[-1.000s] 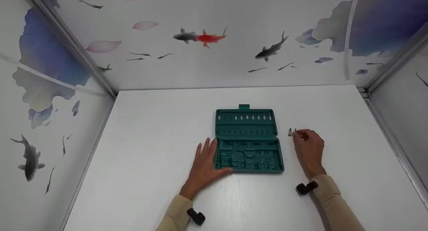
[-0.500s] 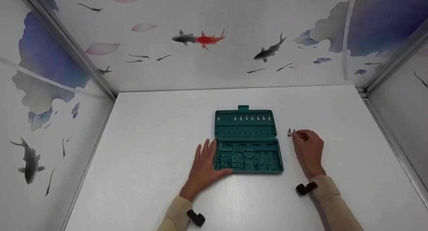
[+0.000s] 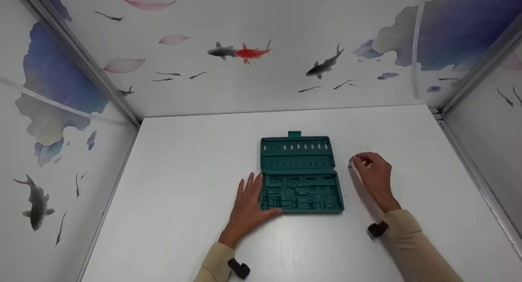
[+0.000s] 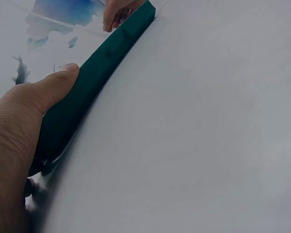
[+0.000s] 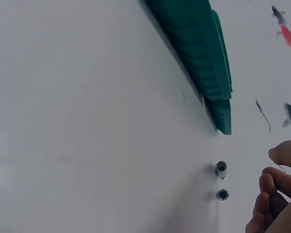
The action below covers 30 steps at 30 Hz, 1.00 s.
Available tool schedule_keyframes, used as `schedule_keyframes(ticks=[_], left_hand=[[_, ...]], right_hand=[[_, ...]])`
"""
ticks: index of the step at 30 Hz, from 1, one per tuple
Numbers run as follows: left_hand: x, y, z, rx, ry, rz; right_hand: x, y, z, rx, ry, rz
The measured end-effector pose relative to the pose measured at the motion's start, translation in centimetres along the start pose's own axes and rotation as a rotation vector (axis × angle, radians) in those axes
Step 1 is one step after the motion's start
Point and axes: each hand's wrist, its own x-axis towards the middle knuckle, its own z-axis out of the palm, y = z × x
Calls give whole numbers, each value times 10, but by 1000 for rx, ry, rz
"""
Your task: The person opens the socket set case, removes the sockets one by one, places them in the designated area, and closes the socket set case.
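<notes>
An open green plastic tool case (image 3: pixel 302 174) lies on the white table, its lid section turned to the back. My left hand (image 3: pixel 246 208) rests at its front left corner, fingers spread straight along the left side. In the left wrist view the thumb (image 4: pixel 60 85) presses the case's front wall. My right hand (image 3: pixel 374 176) hovers right of the case with thumb and fingertips close together and nothing visible between them. Below it in the right wrist view stand two small metal sockets (image 5: pixel 221 169), side by side on the table. In the head view, one socket (image 3: pixel 350 163) shows beside the fingertips.
A row of short silver pieces (image 3: pixel 305 146) sits in the lid section. The case's front section has moulded recesses (image 3: pixel 301 192). White walls printed with fish (image 3: pixel 238 52) enclose the table (image 3: pixel 183 184) at the back and sides. Each wrist bears a black camera (image 3: pixel 377 229).
My right hand has risen from the table and shifted slightly left, over the socket it stood beside. My left hand stays at the case. The head view has tilted a little.
</notes>
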Motion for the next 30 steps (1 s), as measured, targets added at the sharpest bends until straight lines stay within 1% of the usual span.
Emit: schedule_keyframes(ticks=[2, 9, 12, 17, 26, 30], left_hand=[[-1, -1, 1, -5, 2, -1], [-3, -8, -1, -3, 25, -21], [-3, -8, -3, -9, 28, -12], [-3, -6, -4, -8, 22, -4], [0, -1, -1, -13, 10, 28], [0, -1, 0, -5, 0, 12]], right_hand=[[3, -7, 2, 12, -33, -30], [17, -35, 20, 45, -204, -74], [20, -47, 29, 58, -262, -89], [21, -63, 43, 86, -367, -119], [24, -85, 67, 113, -484, -227], [27, -93, 83, 90, -536, -279]])
